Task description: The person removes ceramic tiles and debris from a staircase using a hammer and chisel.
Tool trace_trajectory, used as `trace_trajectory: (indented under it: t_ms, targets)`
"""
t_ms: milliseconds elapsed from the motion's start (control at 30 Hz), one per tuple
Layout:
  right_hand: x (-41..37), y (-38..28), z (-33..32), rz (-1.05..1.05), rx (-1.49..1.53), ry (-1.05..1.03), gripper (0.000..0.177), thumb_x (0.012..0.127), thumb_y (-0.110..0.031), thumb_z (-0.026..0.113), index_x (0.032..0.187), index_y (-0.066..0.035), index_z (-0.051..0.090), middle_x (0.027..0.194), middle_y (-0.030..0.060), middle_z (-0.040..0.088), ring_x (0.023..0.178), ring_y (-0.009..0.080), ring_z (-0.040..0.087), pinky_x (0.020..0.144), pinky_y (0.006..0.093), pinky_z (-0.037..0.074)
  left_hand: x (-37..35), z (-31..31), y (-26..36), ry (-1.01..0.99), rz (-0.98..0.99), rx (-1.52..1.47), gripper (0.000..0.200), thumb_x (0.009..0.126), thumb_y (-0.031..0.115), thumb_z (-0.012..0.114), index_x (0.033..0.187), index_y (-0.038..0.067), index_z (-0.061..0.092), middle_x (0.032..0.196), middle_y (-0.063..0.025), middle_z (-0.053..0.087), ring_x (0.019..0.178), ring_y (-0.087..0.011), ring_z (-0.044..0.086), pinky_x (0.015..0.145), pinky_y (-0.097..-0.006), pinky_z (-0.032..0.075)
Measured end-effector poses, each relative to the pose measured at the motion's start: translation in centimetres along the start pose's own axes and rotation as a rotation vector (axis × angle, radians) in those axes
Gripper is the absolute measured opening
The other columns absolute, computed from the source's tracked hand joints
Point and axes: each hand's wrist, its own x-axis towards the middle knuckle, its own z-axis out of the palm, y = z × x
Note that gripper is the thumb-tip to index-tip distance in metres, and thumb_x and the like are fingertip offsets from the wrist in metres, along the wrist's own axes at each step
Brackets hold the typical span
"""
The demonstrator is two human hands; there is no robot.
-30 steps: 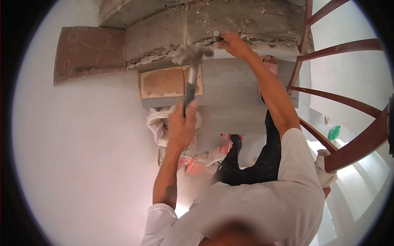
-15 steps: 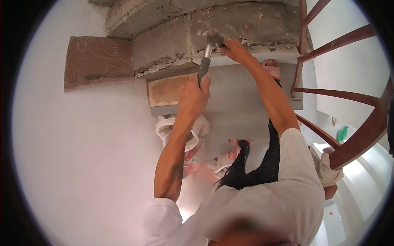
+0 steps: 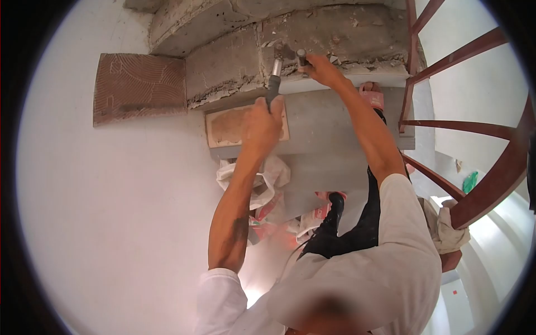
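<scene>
My left hand (image 3: 262,124) is wrapped round the dark grip of a claw hammer (image 3: 274,82). The hammer's metal head is raised over the rough concrete step (image 3: 223,58), just left of a chisel (image 3: 302,57). Closed round that chisel is my right hand (image 3: 324,71), at the step's broken front edge. The chisel's round struck end faces up, and its tip is hidden. Chips and crumbled mortar (image 3: 335,58) lie on the step beside my right hand.
A ridged brown tile (image 3: 139,89) stands against the white wall on the left. Below the step lies a framed tan slab (image 3: 231,125) on a grey tread (image 3: 329,131). White sacks (image 3: 276,174) sit lower down. A brown metal railing (image 3: 458,125) runs along the right.
The hammer head has drawn away from the chisel towards the left, and the chisel's end now shows. My right hand stays nearly in place. The view has shifted slightly.
</scene>
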Motion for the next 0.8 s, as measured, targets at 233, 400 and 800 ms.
trace_trajectory:
  t_ms: [233, 400, 800]
  targets:
    - [-1.0, 0.1, 0.6, -0.035, 0.083, 0.064, 0.035, 0.098, -0.017, 0.053, 0.128, 0.002, 0.054, 0.123, 0.0196, 0.062, 0.112, 0.0335, 0.059, 0.093, 0.0428, 0.047, -0.8, -5.9, 4.5, 0.374, 0.048, -0.652, 0.042, 0.101, 0.041, 0.047, 0.102, 0.000, 0.053, 0.065, -0.0060, 0.057, 0.056, -0.0125, 0.056, 0.048, -0.0328, 0.044]
    - [-2.0, -1.6, -0.2, 0.098, 0.232, 0.009, 0.035, 0.098, -0.016, 0.054, 0.129, 0.001, 0.054, 0.122, 0.0195, 0.062, 0.111, 0.0332, 0.059, 0.092, 0.0431, 0.046, -0.7, 2.4, -0.5, 0.079, 0.010, 0.043, 0.045, 0.100, 0.042, 0.048, 0.095, -0.002, 0.053, 0.065, -0.0148, 0.057, 0.056, -0.0297, 0.057, 0.057, -0.0441, 0.047]
    - [-0.3, 2.3, 2.2, -0.130, -0.022, 0.106, 0.032, 0.098, -0.018, 0.055, 0.122, 0.002, 0.058, 0.116, 0.0207, 0.063, 0.107, 0.0355, 0.060, 0.089, 0.0450, 0.046, -1.3, -6.3, 5.4, 0.485, 0.222, -0.758, 0.039, 0.101, 0.039, 0.045, 0.085, 0.004, 0.053, 0.059, -0.0078, 0.055, 0.052, -0.0100, 0.051, 0.049, -0.0286, 0.040]
